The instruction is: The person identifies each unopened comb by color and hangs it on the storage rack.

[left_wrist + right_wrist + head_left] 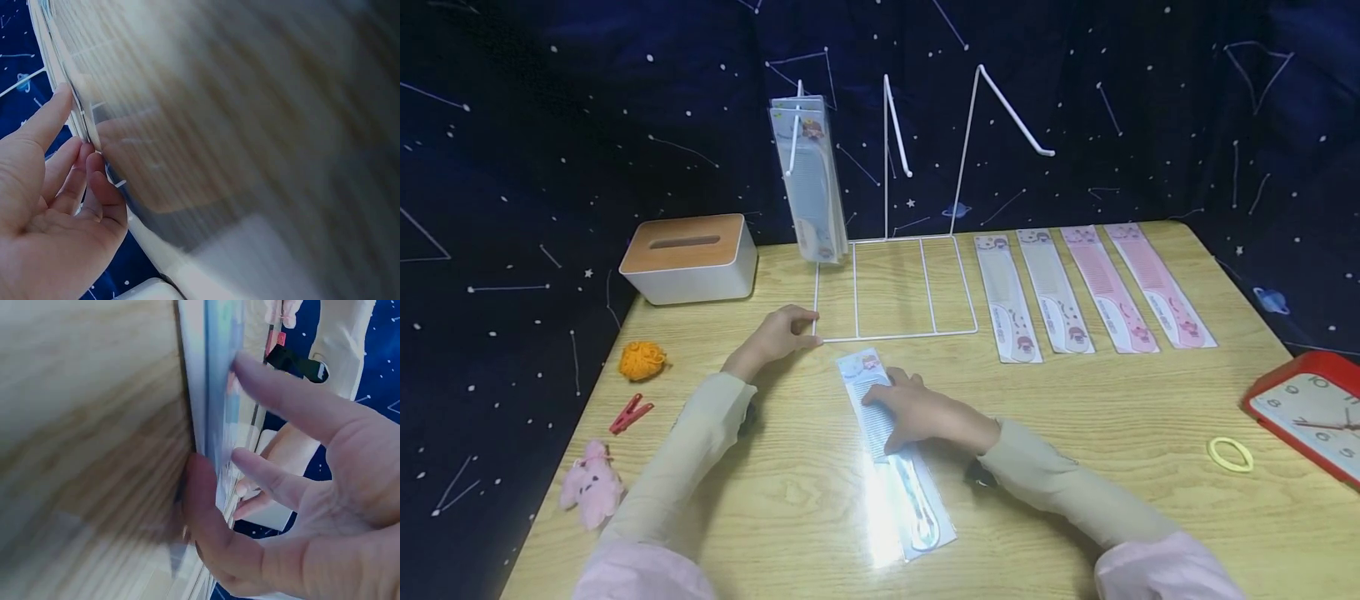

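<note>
A packaged blue comb [874, 417] lies at a slant in front of the wire rack. My right hand [917, 408] reaches over its right edge and grips it with bent fingers, the thumb and index finger on the packet. In the right wrist view, fingers [219, 531] meet the packet's edge [215, 381] close to the tabletop. At the front left corner of the white wire rack [895, 337], my left hand [781, 333] touches the base wire with thumb and index fingertips apart. Packaged combs [808, 183] hang overlapping on the rack's left hook.
Right of the rack lie several packaged combs, white [1007, 300] and pink [1105, 287]. A tissue box [692, 262], orange yarn ball [642, 361], red clip [630, 414] and pink plush toy [593, 486] line the left side. A yellow ring [1230, 455] and red clock [1311, 412] sit at right.
</note>
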The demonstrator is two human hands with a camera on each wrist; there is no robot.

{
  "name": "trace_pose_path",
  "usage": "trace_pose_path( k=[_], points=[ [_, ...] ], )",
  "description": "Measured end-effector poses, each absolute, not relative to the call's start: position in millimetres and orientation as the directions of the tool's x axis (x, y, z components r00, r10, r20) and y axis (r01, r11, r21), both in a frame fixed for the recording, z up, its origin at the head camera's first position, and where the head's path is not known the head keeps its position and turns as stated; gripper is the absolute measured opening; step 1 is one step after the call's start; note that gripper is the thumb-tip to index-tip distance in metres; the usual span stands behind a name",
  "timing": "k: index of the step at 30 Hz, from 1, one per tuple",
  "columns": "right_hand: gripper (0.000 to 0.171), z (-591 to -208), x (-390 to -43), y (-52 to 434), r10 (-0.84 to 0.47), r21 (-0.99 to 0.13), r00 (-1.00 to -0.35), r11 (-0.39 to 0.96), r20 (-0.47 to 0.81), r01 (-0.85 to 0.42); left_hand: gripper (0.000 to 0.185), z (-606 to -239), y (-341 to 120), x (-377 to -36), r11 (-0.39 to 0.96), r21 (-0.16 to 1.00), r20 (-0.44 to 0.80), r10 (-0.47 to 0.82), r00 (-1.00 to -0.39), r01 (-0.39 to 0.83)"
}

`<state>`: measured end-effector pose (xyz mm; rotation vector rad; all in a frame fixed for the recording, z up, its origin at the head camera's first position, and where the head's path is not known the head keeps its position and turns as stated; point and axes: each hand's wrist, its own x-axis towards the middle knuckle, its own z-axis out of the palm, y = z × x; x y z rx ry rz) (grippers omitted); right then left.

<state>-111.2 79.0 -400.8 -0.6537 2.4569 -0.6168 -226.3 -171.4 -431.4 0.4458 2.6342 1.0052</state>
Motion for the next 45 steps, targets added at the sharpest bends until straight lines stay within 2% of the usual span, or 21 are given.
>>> trace_pose_path(
  k=[12,20,26,30,34,39,45],
  points=[
    [0.07,-407,-108,100,-0.542,-0.669,-0.788,0.705,-0.293,-0.236,0.053,-432,-170,-227,0.715,0.67,-0.135,0.383,-0.914,0.201],
    [0.068,-399,-112,111,-0.576,-0.797,-0.796,0.563,-0.187,-0.219,0.054,-430,-171,-226,0.712,0.672,-0.14,0.394,-0.909,0.205],
    [0.066,-367,-118,112,-0.57,-0.859,-0.82,0.395,0.05,-0.326,0.053,-432,-171,-227,0.716,0.664,-0.127,0.392,-0.911,0.216],
    [0.064,-339,-127,109,-0.546,-0.892,-0.807,0.217,0.225,-0.395,0.053,-432,-170,-227,0.714,0.667,-0.125,0.388,-0.913,0.212],
    [0.063,-312,-136,100,-0.507,-0.88,-0.789,0.113,0.348,-0.461,0.053,-432,-170,-227,0.712,0.668,-0.12,0.39,-0.913,0.216],
    [0.062,-291,-144,90,-0.492,-0.864,-0.779,0.098,0.389,-0.494,0.053,-433,-171,-226,0.713,0.667,-0.119,0.39,-0.913,0.218],
    [0.064,-286,-152,83,-0.485,-0.861,-0.787,0.121,0.382,-0.493,0.054,-433,-172,-227,0.709,0.673,-0.126,0.388,-0.913,0.209]
  ],
)
